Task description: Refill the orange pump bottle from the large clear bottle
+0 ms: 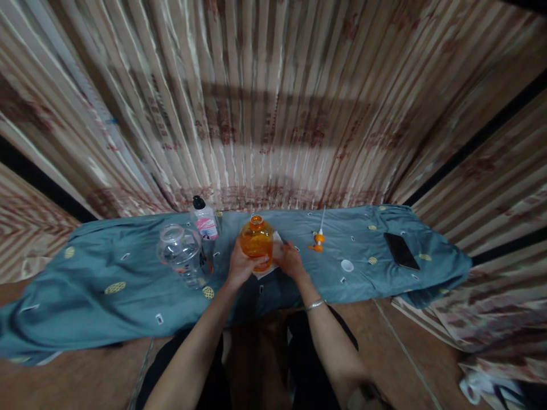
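An orange see-through bottle (257, 242) with an open neck stands upright in front of me, tilted little if at all. Wrapped around its lower left side is my left hand (244, 265), thumb across the front. To the bottle's right, my right hand (290, 261) has its fingers closed at a white sheet like a tissue (276, 242), part of which shows below and behind the bottle. Farther right lies an orange pump top (318, 241) with its thin tube pointing away from me.
A clear plastic jug (182, 250) and a clear bottle with black cap and pink label (205, 221) are on the left. A white round disc (347, 266) and a black phone (401, 250) lie right. Blue-green cloth (137, 302) covers the table; a curtain (265, 114) hangs behind.
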A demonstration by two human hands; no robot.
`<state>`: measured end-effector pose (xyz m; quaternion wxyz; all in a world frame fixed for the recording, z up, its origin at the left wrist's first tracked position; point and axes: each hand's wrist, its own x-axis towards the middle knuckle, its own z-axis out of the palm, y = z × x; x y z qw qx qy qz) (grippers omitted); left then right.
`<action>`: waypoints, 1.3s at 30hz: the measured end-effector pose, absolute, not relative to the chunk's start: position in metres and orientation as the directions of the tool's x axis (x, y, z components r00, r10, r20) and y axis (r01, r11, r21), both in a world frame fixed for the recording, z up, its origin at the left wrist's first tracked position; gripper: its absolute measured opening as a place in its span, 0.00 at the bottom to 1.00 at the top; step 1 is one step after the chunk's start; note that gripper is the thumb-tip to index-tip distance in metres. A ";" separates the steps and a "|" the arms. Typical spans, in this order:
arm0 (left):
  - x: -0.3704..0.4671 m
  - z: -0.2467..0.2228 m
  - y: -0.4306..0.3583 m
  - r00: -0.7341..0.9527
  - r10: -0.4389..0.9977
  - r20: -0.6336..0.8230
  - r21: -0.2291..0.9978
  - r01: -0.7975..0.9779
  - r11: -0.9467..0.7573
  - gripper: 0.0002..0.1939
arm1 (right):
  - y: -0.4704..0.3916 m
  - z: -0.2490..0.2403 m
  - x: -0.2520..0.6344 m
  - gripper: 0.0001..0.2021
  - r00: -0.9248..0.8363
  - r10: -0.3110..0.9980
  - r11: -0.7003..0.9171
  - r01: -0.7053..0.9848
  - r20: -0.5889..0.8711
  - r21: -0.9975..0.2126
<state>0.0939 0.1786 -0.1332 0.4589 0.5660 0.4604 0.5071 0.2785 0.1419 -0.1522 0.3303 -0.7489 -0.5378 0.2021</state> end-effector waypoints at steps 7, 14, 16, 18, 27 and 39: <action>0.080 -0.123 0.177 0.036 0.991 0.132 0.988 0.080 -0.134 0.38 | 0.140 -0.146 0.286 0.06 0.461 0.887 -0.212 0.478 0.038 -0.852; 0.085 -0.124 0.174 0.030 0.993 0.116 0.991 0.065 -0.118 0.38 | 0.114 -0.077 0.299 0.30 0.584 0.800 0.136 0.054 0.142 -0.989; 0.090 -0.125 0.172 0.041 0.993 0.111 0.992 0.054 -0.113 0.38 | 0.109 -0.049 0.280 0.35 0.513 0.830 0.253 0.003 0.219 -0.967; 0.093 -0.125 0.170 0.058 0.992 0.110 0.993 0.043 -0.113 0.40 | 0.105 -0.028 0.257 0.32 0.347 0.883 0.313 0.069 0.317 -0.947; 0.089 -0.121 0.165 0.135 0.983 0.127 0.991 0.031 -0.132 0.39 | 0.121 -0.008 0.245 0.21 -0.285 0.812 0.529 0.729 0.509 -0.435; 0.090 -0.117 0.155 0.146 0.984 0.102 0.990 0.077 -0.114 0.39 | 0.239 0.014 0.221 0.01 -0.156 0.980 0.190 0.574 0.122 -0.797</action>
